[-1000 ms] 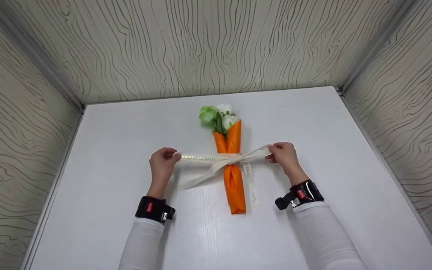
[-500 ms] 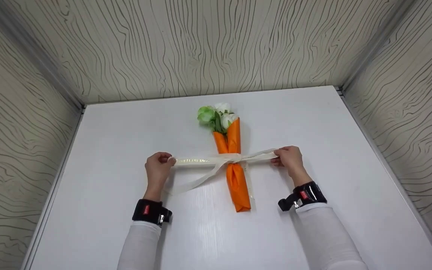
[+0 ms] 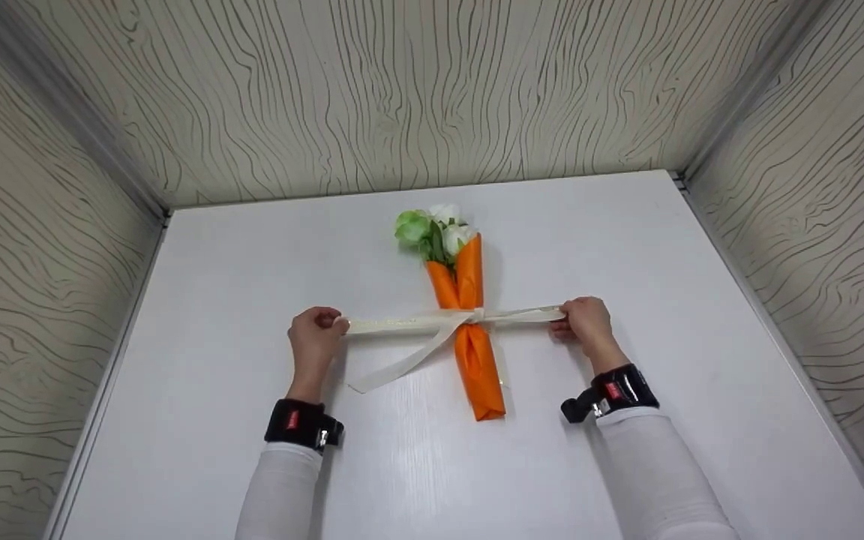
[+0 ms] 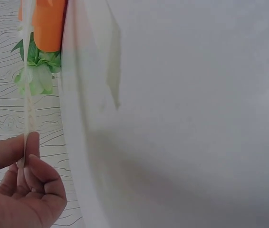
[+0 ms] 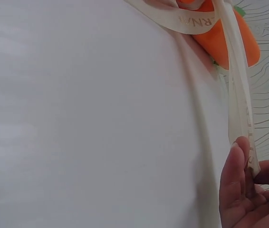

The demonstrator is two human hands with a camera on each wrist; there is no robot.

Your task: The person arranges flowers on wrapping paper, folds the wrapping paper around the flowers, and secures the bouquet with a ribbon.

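A bouquet of white and green flowers (image 3: 432,229) wrapped in orange paper (image 3: 477,367) lies on the white table. Round its middle goes a cream ribbon (image 3: 402,325) with gold lettering, knotted at the front. My left hand (image 3: 315,341) pinches one stretch of the ribbon between thumb and finger, left of the bouquet. On the other side my right hand (image 3: 586,326) pinches the opposite stretch. Between the hands the ribbon is pulled nearly straight. One loose tail (image 3: 394,371) slants down to the left, and another hangs behind the paper on the right, mostly hidden.
The white table (image 3: 199,315) ends at a wood-grain patterned wall (image 3: 402,97) at the back, with similar panels on both sides. Black straps with small cameras sit on both wrists.
My hands have moved apart, the right one further right and slightly down. The ribbon is tauter and its knot smaller. The bouquet's lower end has swung a little to the right.
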